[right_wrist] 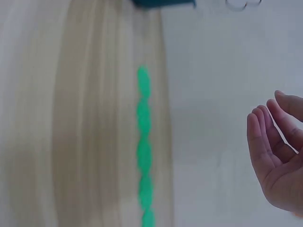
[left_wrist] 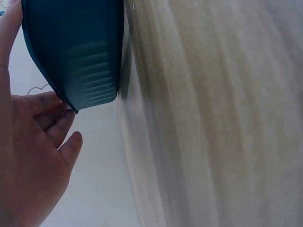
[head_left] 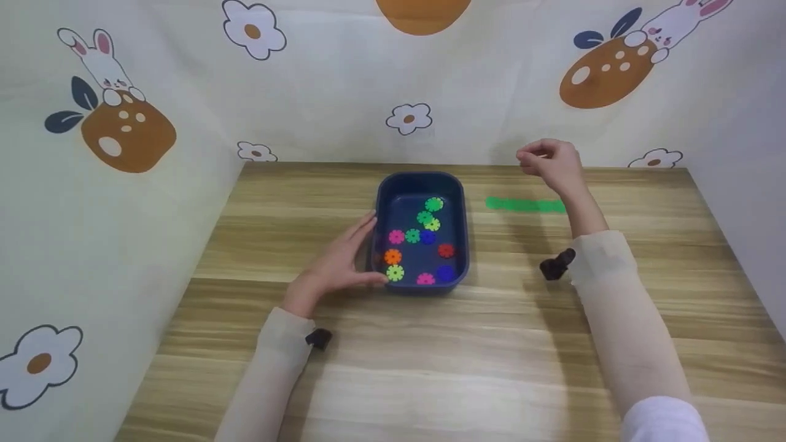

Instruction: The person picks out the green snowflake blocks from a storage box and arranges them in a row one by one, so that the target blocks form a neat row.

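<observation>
My left hand [head_left: 334, 264] lies along the left side of a dark blue plastic box [head_left: 421, 290], fingers against its wall and thumb at the near left corner. In the left wrist view, bent fingertips touch the box's rim. Inside the box are several notched plastic discs, among them an orange disc [head_left: 393, 256], a red disc [head_left: 446, 250] and a green disc [head_left: 434, 204]. Raised near the back wall, my right hand [head_left: 556, 164] has loosely bent fingers and nothing visible in it. Below it a straight row of green discs [right_wrist: 144, 153] lies on the table.
The wood-grain table [head_left: 430, 368] ends at a pale cloth backdrop [head_left: 331, 92] printed with rabbits and flowers, which also rises on the left and right. A small black device [head_left: 557, 265] sits at the right wrist, and another black device [head_left: 319, 339] at the left wrist.
</observation>
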Available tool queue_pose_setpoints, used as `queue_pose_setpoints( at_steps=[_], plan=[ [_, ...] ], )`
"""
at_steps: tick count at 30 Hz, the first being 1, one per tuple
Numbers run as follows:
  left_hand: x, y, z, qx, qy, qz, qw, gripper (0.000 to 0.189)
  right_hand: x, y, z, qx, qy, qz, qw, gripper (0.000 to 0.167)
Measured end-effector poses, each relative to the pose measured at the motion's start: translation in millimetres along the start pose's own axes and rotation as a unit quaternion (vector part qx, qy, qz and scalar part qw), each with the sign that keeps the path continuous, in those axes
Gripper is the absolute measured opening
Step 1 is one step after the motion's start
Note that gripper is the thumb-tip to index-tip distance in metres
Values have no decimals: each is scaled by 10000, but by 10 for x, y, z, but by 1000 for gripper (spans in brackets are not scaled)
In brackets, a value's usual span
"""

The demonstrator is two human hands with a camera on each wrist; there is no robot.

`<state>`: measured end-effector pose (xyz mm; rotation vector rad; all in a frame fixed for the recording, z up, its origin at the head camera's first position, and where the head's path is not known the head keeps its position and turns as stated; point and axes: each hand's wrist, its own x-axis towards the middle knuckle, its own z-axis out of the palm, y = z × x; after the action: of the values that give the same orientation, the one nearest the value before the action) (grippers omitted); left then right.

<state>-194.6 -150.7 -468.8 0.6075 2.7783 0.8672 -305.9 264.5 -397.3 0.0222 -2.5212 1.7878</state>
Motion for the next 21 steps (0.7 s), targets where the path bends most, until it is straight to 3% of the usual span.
queue_pose_setpoints(
  at_steps=[7,11,21],
  plan=[
    [-2,-2,-1,62,-2,22,10000,117,5,-422,521,625,-201,-623,9959,21],
    [-1,-9,7,96,28,23,9999,117,10,-598,825,641,-358,-892,9933,27],
    [-3,1,2,130,18,57,9999,118,62,-687,1534,677,-494,-1376,9869,23]
  ],
)
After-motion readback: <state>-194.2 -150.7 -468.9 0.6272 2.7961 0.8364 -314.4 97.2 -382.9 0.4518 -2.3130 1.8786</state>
